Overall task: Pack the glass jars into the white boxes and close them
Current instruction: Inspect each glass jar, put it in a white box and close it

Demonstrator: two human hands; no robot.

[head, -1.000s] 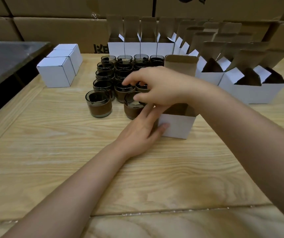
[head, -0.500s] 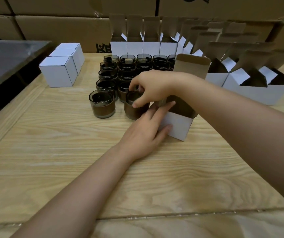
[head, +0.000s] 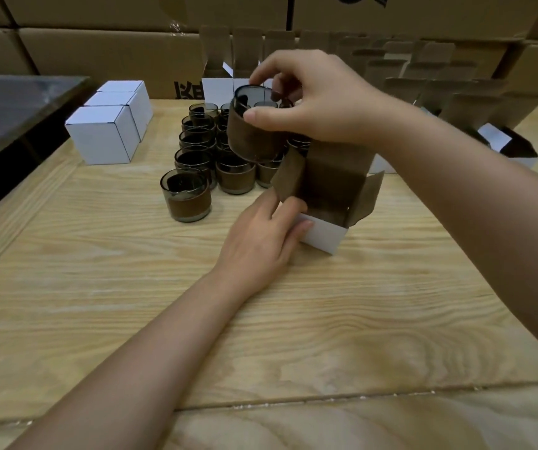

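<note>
My right hand point(head: 309, 99) grips a dark glass jar point(head: 251, 134) by its rim, lifted above the table and just left of the open white box point(head: 324, 233). That box stands with its brown flaps up, tilted a little. My left hand point(head: 261, 238) holds its left side, thumb on the near white wall and fingers at the left flap. Several more dark jars point(head: 196, 157) stand in a cluster behind, one jar point(head: 188, 198) nearest at the front left.
Three closed white boxes point(head: 103, 136) sit in a row at the back left. Several open white boxes point(head: 501, 141) with raised flaps line the back and right. Large cardboard cartons point(head: 98, 53) form a wall behind. A dark surface point(head: 7, 105) lies to the left of the wooden table point(head: 261, 336).
My right hand took a jar from the cluster's front and lifted it up toward the open box. My left hand stayed on the box, which is now tilted.
</note>
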